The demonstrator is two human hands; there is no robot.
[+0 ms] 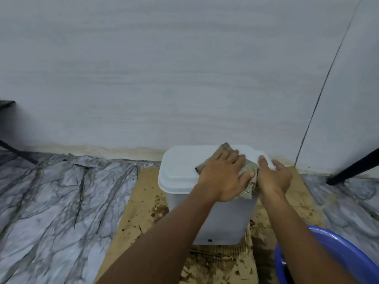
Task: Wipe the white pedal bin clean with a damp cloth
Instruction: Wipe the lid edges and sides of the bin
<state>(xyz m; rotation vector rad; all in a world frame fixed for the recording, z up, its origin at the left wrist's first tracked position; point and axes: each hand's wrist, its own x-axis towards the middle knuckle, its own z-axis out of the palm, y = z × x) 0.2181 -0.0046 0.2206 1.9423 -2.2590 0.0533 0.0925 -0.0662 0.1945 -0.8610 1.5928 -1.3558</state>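
A: Where is the white pedal bin (pixel 180 171)?

B: At about five o'clock from the frame's centre, standing on a stained sheet of cardboard (pixel 141 206) close to the pale wall (pixel 164 68). Its lid is down.

A: And the cloth?

B: The cloth (pixel 249 171), brownish and patterned, lies on the right part of the lid and drapes over the near edge. The left hand (pixel 223 177) rests flat on top of it, fingers (pixel 226 155) spread and pointing toward twelve o'clock, palm pressing down.

A: The right hand?

B: The right hand (pixel 273 177) sits at the lid's right edge, at three o'clock from the left one, touching the cloth's side. Its fingers (pixel 264 161) are loosely spread over the lid's rim; I cannot tell whether they grip anything.

A: What else is around?

B: A blue basin (pixel 336 251) at the five o'clock corner, partly behind the right forearm. Grey marbled sheeting (pixel 51 201) covers the floor at eight o'clock, and a dark leg (pixel 352 171) slants down at three o'clock.
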